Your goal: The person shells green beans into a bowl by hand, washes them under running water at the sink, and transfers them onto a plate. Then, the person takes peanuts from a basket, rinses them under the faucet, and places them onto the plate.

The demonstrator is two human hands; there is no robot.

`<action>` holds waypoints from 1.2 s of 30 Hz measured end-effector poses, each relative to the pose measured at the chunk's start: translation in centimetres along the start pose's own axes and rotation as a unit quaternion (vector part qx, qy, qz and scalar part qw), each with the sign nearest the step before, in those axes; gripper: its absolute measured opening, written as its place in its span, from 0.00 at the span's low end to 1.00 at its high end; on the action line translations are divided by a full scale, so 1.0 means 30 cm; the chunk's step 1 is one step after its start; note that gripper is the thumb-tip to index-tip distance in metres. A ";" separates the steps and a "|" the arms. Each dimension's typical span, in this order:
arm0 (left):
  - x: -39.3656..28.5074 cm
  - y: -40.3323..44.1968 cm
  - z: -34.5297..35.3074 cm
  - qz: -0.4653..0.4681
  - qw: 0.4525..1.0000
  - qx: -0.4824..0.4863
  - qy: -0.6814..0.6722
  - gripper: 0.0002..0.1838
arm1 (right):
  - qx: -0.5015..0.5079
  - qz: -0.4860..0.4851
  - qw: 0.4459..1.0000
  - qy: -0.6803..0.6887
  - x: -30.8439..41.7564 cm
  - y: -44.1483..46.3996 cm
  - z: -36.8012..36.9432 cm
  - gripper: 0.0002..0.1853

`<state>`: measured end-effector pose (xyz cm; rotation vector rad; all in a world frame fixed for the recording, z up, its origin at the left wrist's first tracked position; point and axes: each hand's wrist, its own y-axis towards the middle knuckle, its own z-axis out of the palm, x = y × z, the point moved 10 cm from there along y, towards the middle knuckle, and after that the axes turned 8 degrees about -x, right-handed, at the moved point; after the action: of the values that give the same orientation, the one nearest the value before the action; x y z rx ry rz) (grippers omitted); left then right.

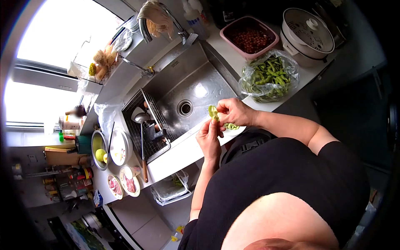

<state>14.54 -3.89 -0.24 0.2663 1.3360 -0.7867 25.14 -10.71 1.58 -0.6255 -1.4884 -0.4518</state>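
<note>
A green pod (213, 112) is held up between the two hands, over the front edge of the counter (186, 146) and just in front of the sink (200, 87). Its lower end is pinched by the thumb and fingers of the left hand (209, 136), while its side is gripped by the bent fingers of the right hand (234, 112) – the exact contact there is partly hidden. Under the right hand, a white dish (236, 131) is partly covered from view, and pale green beans (230, 126) are held in it.

Beyond the right hand, a clear plastic bag (293, 68) is filled with more green pods, set close to a pink basin (273, 43) of reddish-brown beans in dark liquid. Beside the basin, a white pot (291, 43) is topped by a lid (321, 35).

Inside the sink, a wire rack (152, 141) is placed at the left, with a ladle (143, 118) laid across it. Farther left, a metal bowl (95, 143) containing a yellow-green fruit (100, 154) is seen – near it, sliced meat is spread on two small plates (136, 192).
</note>
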 end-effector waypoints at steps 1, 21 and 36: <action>0.014 0.000 -0.007 -0.016 1.000 0.001 -0.007 0.11 | 0.006 -0.015 0.998 -0.063 0.019 0.000 0.000 0.09; -0.100 0.006 0.038 0.078 0.990 0.048 0.108 0.10 | 0.207 -0.067 0.973 0.078 0.125 -0.033 0.087 0.05; -0.200 -0.077 -0.459 0.185 0.934 -0.183 0.244 0.08 | 0.037 -0.094 0.965 -0.240 -0.005 -0.069 -0.087 0.12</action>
<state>2.37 4.79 2.53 0.4175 1.8010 -0.1411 25.85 -13.98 1.71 -0.5595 -2.0294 -0.4020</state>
